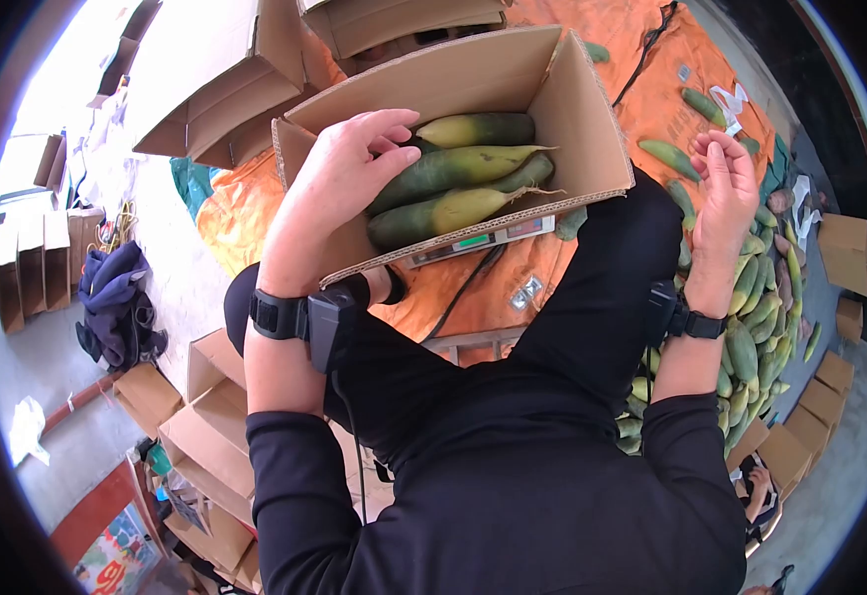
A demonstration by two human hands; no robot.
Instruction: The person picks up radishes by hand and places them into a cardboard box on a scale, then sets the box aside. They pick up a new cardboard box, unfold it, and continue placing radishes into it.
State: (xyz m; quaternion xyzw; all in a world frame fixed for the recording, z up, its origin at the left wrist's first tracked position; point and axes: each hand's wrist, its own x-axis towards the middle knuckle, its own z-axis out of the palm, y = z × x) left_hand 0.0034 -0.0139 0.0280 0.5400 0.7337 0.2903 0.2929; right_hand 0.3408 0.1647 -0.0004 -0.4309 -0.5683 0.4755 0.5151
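An open cardboard box [423,74] stands in front of me with several green radishes [468,178] lying side by side in it. My left hand [359,164] is over the box's left side, its thumb and fingers apart around nothing, just above the radishes' left ends. Under the box, a scale [478,240] with a lit green display partly shows. Off to the right, my right hand [726,193] is raised with loosely bent fingers and holds nothing. It is near the upper edge of a big heap of green radishes [746,347].
An orange sheet [542,268] covers the floor, with a few loose radishes [669,157] on its right part. Other cardboard boxes [225,89] stand at upper left, lower left and far right. A dark cable [463,288] runs beneath the box. Another person's arm [756,491] shows at lower right.
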